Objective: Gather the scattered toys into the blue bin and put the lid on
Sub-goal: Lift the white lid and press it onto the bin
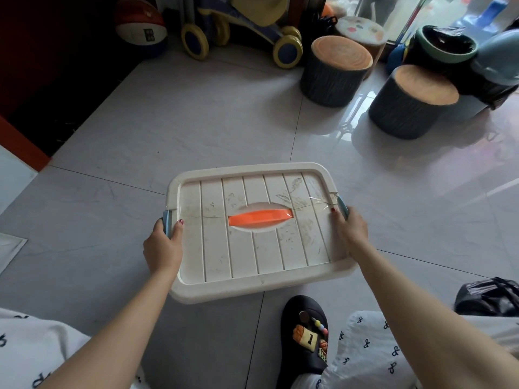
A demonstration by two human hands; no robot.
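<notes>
A cream ribbed lid (pixel 252 254) with an orange handle (pixel 259 217) in its middle covers the bin on the tiled floor. The bin's body is hidden under it; only two blue side latches show. My left hand (pixel 164 248) grips the left latch (pixel 167 219), thumb on the lid's top. My right hand (pixel 351 231) curls round the right latch (pixel 343 207) at the lid's right edge. No toys are in sight on the floor around the bin.
Two stump-shaped stools (pixel 335 71) (pixel 411 101) stand at the back right beside a dark waste bin (pixel 443 46). A ball (pixel 140 26) and a wheeled toy cart (pixel 238 32) sit at the back. My black slipper (pixel 307 332) is just in front of the bin, a black bag (pixel 488 297) at right.
</notes>
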